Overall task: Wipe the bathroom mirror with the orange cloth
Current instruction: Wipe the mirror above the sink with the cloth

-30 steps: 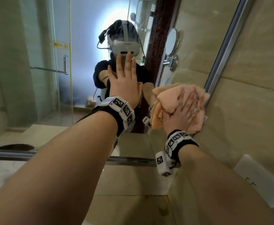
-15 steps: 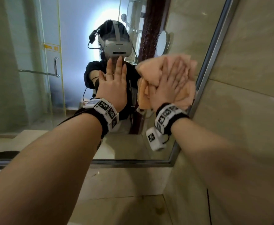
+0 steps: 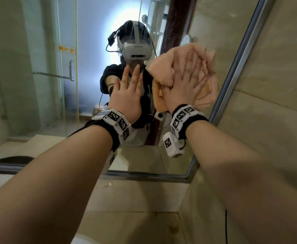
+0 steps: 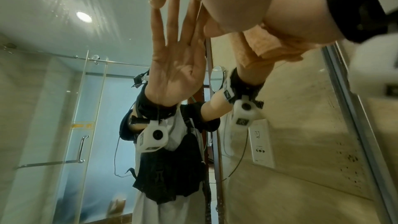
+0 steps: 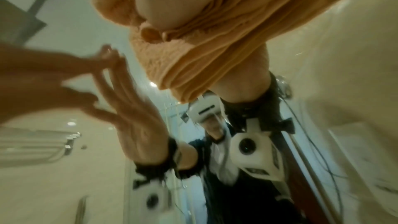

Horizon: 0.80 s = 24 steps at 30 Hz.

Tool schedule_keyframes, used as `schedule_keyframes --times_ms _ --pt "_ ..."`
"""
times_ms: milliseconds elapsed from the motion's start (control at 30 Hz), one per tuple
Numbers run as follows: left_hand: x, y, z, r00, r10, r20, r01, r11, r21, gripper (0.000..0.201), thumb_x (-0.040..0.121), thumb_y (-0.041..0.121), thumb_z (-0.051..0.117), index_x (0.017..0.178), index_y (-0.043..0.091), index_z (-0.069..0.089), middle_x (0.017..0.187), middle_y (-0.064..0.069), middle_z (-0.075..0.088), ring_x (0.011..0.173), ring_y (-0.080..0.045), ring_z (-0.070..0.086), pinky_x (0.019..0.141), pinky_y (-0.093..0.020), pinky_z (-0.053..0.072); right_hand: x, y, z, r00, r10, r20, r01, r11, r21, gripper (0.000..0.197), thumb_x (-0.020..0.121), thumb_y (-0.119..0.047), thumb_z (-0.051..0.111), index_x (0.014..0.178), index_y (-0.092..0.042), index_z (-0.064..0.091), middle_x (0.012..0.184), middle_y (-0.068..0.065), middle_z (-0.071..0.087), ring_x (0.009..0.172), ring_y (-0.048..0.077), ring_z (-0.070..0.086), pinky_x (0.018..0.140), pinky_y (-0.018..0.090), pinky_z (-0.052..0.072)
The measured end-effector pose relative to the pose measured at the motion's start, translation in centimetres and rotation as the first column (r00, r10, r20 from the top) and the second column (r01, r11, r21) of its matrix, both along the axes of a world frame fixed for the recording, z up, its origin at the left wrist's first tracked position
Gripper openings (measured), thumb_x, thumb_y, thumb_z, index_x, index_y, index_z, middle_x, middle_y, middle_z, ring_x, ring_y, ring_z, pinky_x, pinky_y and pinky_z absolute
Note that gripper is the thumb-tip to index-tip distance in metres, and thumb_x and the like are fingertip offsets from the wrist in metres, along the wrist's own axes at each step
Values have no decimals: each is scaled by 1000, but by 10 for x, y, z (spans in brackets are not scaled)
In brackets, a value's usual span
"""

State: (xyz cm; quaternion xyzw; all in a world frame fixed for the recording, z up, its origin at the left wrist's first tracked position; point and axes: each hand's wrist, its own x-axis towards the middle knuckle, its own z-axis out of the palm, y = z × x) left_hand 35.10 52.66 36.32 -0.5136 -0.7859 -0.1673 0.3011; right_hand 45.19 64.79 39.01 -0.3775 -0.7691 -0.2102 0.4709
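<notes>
Pressing flat against the mirror (image 3: 43, 103), the right hand (image 3: 183, 90) spreads straight fingers over the bunched orange cloth (image 3: 161, 71), which sits high on the glass near the metal frame (image 3: 232, 81) at the right edge. The left hand (image 3: 126, 97) lies just beside it, fingers straight and close together, fingertips touching the glass and holding nothing. The glass reflects a shower door with a chrome handle (image 3: 71, 70), a person wearing a white headset (image 3: 137, 50), and a small round mirror (image 4: 217, 77). Beige stone tiles (image 3: 267, 85) cover the wall to the right, and a pale counter (image 3: 135, 196) runs below the frame. Compared with a second ago, the cloth and right hand now sit higher and further left, away from the frame, and the left hand has hardly shifted.
</notes>
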Motion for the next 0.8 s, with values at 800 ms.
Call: schedule_keyframes --times_ms 800 --pt "24 20 -71 975 218 37 -217 976 -29 70 97 18 32 149 0 -11 155 -26 -14 144 -45 -9 115 -60 7 46 23 -204 989 58 139 -30 980 -195 89 80 -65 28 145 -33 -24 157 11 -1 143 37 4 110 66 6"
